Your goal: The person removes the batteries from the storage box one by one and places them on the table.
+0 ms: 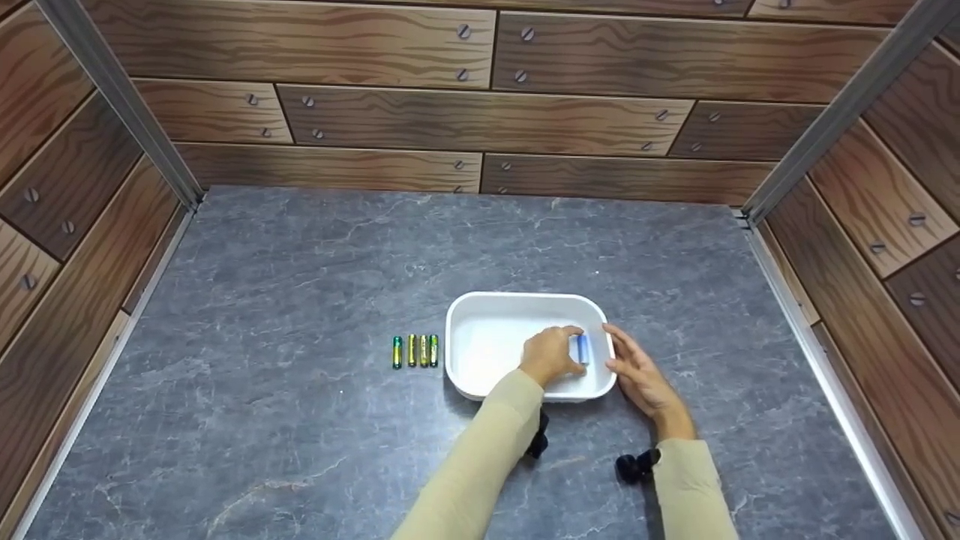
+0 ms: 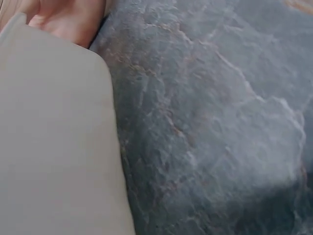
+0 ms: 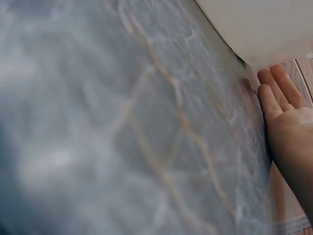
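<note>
Blue battery (image 1: 583, 350): I see it inside the white tray (image 1: 480, 315), pinched by my left hand (image 1: 551, 356).
Right hand (image 1: 637, 371): grip spread, beside the tray's wall.
Left to do: four batteries (image 1: 415, 351) lie on the table (image 1: 300, 285), outside the tray.

Four batteries (image 1: 415, 351) in row; one white tray (image 1: 480, 311); one blue cylinder (image 1: 583, 350); two hands.

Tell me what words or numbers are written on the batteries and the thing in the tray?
No text can be read in any view.
Batteries: green and yellow wraps, any print too small to read.
Blue-and-white thing held by the left hand in the tray: any label is blurred and partly hidden.
The wrist views show only the tabletop, hands and tray wall, with no writing.
</note>
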Available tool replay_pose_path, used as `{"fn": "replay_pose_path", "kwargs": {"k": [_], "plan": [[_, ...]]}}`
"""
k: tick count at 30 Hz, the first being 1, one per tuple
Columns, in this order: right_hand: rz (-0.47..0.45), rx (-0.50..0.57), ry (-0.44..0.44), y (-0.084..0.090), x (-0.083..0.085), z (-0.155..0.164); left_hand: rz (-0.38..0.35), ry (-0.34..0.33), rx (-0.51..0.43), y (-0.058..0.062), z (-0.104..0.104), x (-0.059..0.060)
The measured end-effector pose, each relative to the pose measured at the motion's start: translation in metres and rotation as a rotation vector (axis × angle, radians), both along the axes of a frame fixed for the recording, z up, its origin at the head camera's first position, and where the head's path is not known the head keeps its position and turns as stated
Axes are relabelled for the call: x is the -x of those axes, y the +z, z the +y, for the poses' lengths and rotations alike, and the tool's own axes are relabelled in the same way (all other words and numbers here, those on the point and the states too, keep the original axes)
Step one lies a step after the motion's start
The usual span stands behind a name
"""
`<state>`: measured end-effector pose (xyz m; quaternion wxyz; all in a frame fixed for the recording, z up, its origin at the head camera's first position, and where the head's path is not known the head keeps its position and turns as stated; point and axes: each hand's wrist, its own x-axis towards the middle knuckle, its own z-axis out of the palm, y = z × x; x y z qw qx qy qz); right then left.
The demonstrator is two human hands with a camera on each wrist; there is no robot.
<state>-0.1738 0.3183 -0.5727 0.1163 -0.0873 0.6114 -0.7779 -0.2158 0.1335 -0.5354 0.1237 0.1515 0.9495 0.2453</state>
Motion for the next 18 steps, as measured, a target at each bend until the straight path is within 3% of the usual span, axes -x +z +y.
{"fn": "replay_pose_path", "kwargs": {"k": [8,18], "plan": [[-0.004,0.003,0.015,-0.0015,0.0026,0.0005,0.063,-0.002,-0.003,-0.0031,-0.0017,-0.0001],[-0.003,-0.002,-0.003,-0.0028,0.0011,0.001,0.033,-0.018,-0.031,-0.0031,-0.0018,0.0009]]}}
